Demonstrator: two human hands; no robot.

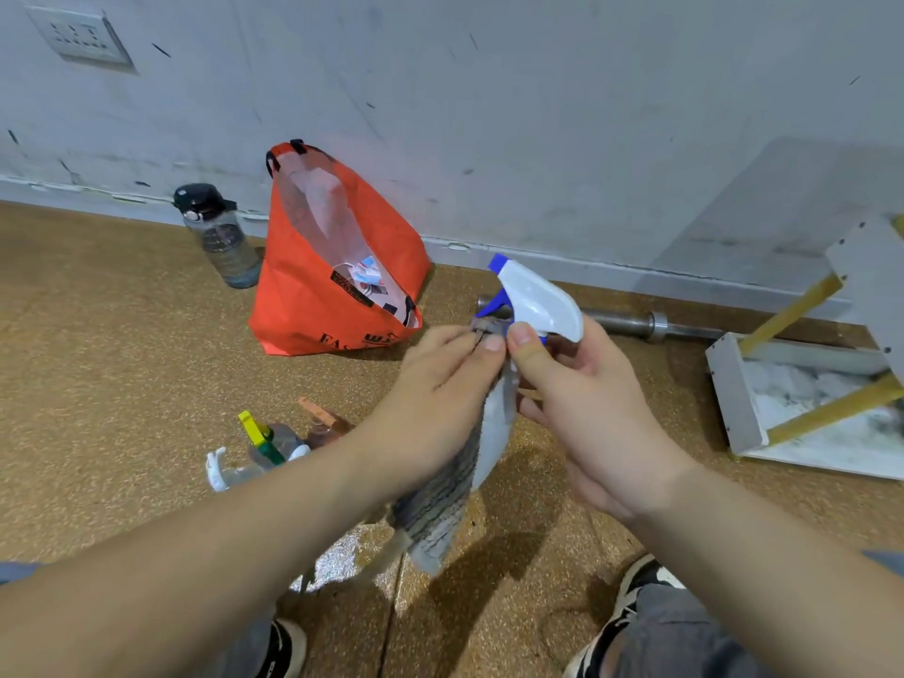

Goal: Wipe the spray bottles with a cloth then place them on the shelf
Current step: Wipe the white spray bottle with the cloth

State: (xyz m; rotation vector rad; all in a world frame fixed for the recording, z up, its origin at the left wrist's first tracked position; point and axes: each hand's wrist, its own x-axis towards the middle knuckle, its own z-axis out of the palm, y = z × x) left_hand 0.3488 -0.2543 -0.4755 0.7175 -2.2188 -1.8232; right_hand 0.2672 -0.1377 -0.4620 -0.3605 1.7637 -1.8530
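Note:
A spray bottle with a white head and blue trigger is held up in the middle of the view. My right hand grips it just under the head, thumb on the neck. My left hand holds a grey striped cloth wrapped against the bottle's body, which is mostly hidden. The cloth's loose end hangs below my left hand. Several other spray bottles lie on the floor to the left, one with a yellow and green nozzle, one white, one brown.
An orange bag and a dark-capped water bottle stand by the wall. A metal bar lies along the skirting. A white shelf with yellow struts sits at the right. My shoes show at the bottom.

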